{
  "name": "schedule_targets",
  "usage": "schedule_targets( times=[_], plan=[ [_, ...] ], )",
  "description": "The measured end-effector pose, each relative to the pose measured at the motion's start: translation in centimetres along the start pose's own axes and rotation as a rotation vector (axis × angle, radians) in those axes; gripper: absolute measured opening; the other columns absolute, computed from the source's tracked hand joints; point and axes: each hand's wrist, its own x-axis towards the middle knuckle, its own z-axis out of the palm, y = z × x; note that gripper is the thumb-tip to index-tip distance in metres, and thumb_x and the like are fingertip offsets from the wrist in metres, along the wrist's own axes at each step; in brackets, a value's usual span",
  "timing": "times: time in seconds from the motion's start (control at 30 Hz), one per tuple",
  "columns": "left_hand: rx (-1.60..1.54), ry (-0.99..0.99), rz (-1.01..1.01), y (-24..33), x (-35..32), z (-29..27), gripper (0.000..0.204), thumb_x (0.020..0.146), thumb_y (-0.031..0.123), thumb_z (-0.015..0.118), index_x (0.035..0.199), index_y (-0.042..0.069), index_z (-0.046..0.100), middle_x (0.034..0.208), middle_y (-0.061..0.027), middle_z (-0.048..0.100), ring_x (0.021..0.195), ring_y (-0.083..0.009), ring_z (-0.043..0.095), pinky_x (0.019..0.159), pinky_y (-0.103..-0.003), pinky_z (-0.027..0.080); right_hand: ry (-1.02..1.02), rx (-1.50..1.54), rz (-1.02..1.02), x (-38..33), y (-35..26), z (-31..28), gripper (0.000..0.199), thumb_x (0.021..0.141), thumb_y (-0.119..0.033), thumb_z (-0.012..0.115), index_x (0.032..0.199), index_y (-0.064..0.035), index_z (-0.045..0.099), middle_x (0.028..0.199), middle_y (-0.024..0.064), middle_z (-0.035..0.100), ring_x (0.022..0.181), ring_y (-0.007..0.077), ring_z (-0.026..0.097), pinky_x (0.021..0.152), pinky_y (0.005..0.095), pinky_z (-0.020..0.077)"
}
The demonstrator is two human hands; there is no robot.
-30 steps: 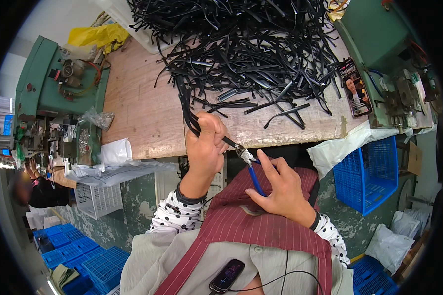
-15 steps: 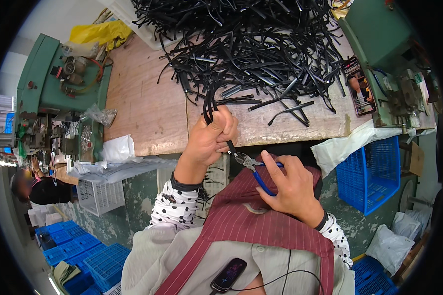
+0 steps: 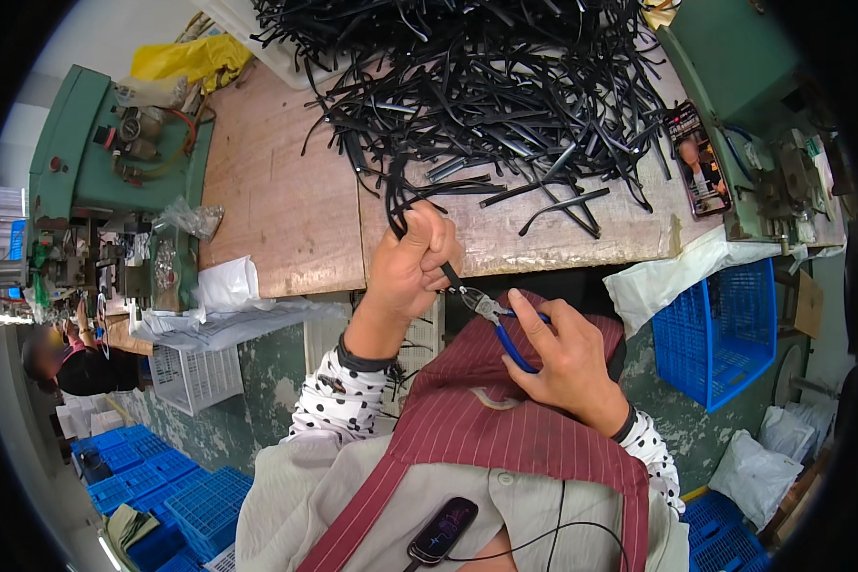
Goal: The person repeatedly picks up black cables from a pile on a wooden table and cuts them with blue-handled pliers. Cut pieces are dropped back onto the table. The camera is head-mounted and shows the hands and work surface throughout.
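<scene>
My left hand (image 3: 412,259) is closed round a bunch of black eyeglass temples (image 3: 396,198), just over the near edge of the wooden table. Their curved ends stick up past my fingers, and one straight end points down to the right from under the fist. At that end are the jaws of small cutting pliers (image 3: 487,307) with blue handles; whether the jaws touch it I cannot make out. My right hand (image 3: 574,367) holds the pliers, thumb and fingers round the handles. Behind my left hand lies a large tangled heap of black temples (image 3: 496,114).
Green machines stand at the left (image 3: 95,157) and right (image 3: 744,76) of the table (image 3: 267,181). A phone (image 3: 698,162) leans at the right. A blue crate (image 3: 715,334) sits below the right edge. Another person (image 3: 95,362) is at the far left.
The pliers and the temple end beside them have shifted slightly up and right. The bunch's curved ends have tilted a little left. Both hands keep their hold.
</scene>
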Motion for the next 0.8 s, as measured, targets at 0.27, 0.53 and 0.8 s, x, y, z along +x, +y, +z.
schedule_targets(
  times=[0.27,0.53,0.8],
  plan=[
    [1.227,0.499,0.356,-1.0,0.4,-2.5,0.015,0.099,0.014,0.064,0.109,0.004,0.067,0.072,-0.0087,0.056,0.067,-0.0226,0.057,0.064,-0.03,0.045,0.055,-0.053,0.135,-0.9,0.2,1.6,0.092,0.061,-0.025,0.088,0.144,-0.0083,0.053,0.097,0.0133,0.057,0.083,0.029,0.06,0.069,0.0383,0.0512],
    [1.933,0.506,0.311,-3.5,6.0,-4.3,0.024,0.079,0.008,0.072,0.102,0.018,0.076,0.096,-0.0033,0.061,0.083,-0.0281,0.067,0.066,-0.04,0.052,0.059,-0.023,0.146,-0.9,0.1,1.1,0.093,0.061,-0.028,0.088,0.144,-0.0083,0.053,0.097,0.0128,0.057,0.082,0.0286,0.059,0.07,0.0383,0.0511],
    [1.997,0.265,0.507,-2.0,6.5,-5.2,0.021,0.072,0.004,0.071,0.09,0.014,0.073,0.102,-0.0032,0.062,0.08,-0.0271,0.067,0.065,-0.039,0.054,0.049,-0.019,0.171,-1.0,0.7,1.2,0.091,0.062,-0.03,0.087,0.144,-0.0104,0.054,0.099,0.012,0.059,0.086,0.0279,0.06,0.068,0.0388,0.0528]
  ],
)
